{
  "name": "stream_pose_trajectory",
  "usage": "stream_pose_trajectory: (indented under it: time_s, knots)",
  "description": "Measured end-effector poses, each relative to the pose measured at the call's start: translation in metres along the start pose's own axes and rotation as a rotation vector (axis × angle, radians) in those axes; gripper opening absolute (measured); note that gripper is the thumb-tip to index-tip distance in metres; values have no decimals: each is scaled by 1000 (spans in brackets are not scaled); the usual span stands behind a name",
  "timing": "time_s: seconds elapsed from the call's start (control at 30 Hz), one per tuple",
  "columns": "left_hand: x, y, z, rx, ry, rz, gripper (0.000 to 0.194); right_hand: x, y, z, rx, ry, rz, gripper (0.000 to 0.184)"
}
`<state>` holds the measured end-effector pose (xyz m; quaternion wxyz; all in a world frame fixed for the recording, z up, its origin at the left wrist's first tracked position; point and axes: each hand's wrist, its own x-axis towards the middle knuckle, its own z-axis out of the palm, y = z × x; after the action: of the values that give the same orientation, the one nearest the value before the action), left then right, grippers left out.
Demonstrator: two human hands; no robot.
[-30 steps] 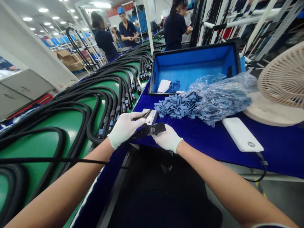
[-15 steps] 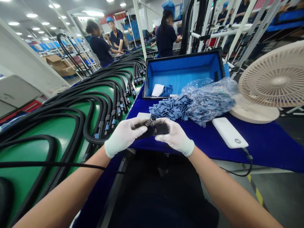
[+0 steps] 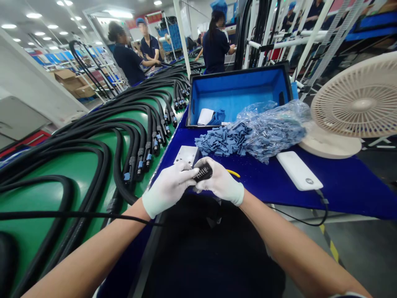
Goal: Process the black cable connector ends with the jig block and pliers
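Note:
Both my hands wear white gloves and meet over the blue-covered bench edge. My left hand (image 3: pixel 169 189) and my right hand (image 3: pixel 220 181) together grip a ribbed black connector (image 3: pixel 203 172), and their fingers hide most of it. A silver metal block (image 3: pixel 186 155) lies just beyond my left fingers. A thin yellow-tipped item (image 3: pixel 233 173) pokes out past my right hand. Just beyond the hands lies a heap of small blue plastic pieces (image 3: pixel 221 141), spilling from a clear plastic bag (image 3: pixel 273 131).
Black cables with connector ends (image 3: pixel 108 136) lie coiled on a green table to the left. An open blue case (image 3: pixel 238 94) stands ahead, with a white power bank (image 3: pixel 299 170) and a cream desk fan (image 3: pixel 356 101) to the right. Co-workers (image 3: pixel 128 58) stand farther along.
My hands have drawn closer around the black connector, which now shows less. The metal block is uncovered, and a yellow-tipped item shows beside my right hand.

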<state>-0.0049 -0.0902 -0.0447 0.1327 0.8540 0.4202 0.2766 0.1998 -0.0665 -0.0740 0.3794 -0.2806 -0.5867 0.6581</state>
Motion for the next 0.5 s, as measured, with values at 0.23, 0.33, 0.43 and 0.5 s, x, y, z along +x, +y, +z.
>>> stream_pose_trajectory:
  time_s: [0.23, 0.33, 0.43, 0.5]
  knots:
    - [18, -10, 1, -389, -63, -401, 102, -5, 5, 2, -56, 129, -25, 43]
    - [6, 3, 4, -182, 83, -440, 67, -10, 5, 3, -120, 210, -30, 44]
    - [-22, 16, 13, -285, 166, -553, 27, -21, 10, 19, -74, 424, -60, 46]
    - [-37, 17, 16, -709, 224, -685, 34, -29, 17, 37, -37, 486, -46, 49]
